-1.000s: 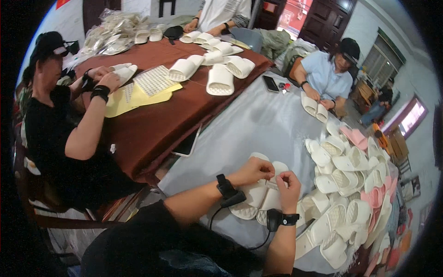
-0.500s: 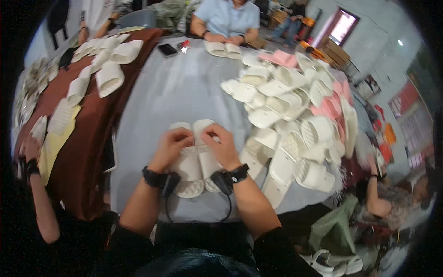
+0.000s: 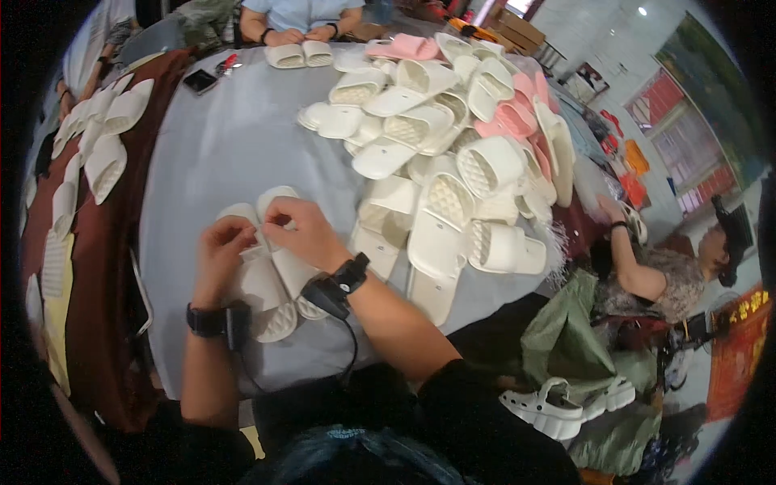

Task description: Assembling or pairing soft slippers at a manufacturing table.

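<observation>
A pair of cream slide slippers, a left one (image 3: 252, 280) and a right one (image 3: 289, 267), lies side by side on the grey table cover in front of me. My left hand (image 3: 220, 249) is closed in a pinch above the strap of the left slipper. Over the right slipper, my right hand (image 3: 305, 232) pinches too, its fingertips close to those of the left. Whatever the fingertips hold, if anything, is too small or hidden to make out. Each wrist wears a black strap with a cabled device.
A heap of cream slippers (image 3: 404, 129) with a few pink slippers (image 3: 509, 119) covers the table's right side. Across the table a person's hands (image 3: 295, 37) rest by another pair. A phone (image 3: 199, 81) lies far left. More slippers sit on a brown-covered table (image 3: 121, 267).
The whole view has swung to the right, so the table and my hands appear farther left. Both hands stay pinched over the same pair of slippers.
</observation>
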A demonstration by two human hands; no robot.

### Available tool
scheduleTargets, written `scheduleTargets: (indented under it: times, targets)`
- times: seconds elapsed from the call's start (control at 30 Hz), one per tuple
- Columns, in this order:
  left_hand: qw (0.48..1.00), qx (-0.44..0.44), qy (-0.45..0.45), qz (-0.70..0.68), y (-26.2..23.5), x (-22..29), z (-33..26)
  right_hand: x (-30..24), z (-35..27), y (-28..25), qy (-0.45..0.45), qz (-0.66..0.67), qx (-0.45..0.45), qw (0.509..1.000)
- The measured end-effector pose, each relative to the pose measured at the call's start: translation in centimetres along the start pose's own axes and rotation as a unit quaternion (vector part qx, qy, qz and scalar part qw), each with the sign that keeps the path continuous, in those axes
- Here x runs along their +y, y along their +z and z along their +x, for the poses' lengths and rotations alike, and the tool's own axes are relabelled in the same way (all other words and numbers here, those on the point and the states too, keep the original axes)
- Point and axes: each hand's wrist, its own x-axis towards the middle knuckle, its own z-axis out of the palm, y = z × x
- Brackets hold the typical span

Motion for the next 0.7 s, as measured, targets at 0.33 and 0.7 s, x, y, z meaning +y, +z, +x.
scheduleTargets:
  times: [0.33,0.7]
  targets:
    - [1.000,0.006,0.027,0.011,0.2,0.3,-0.1,-0.5,0.0,-0.3,0.069,0.043,0.025,0.996]
    - [0.997,0.004,0.047,0.060,-0.1,0.4,0.1,-0.3,-0.1,0.0,0.028,0.049,0.051,0.997]
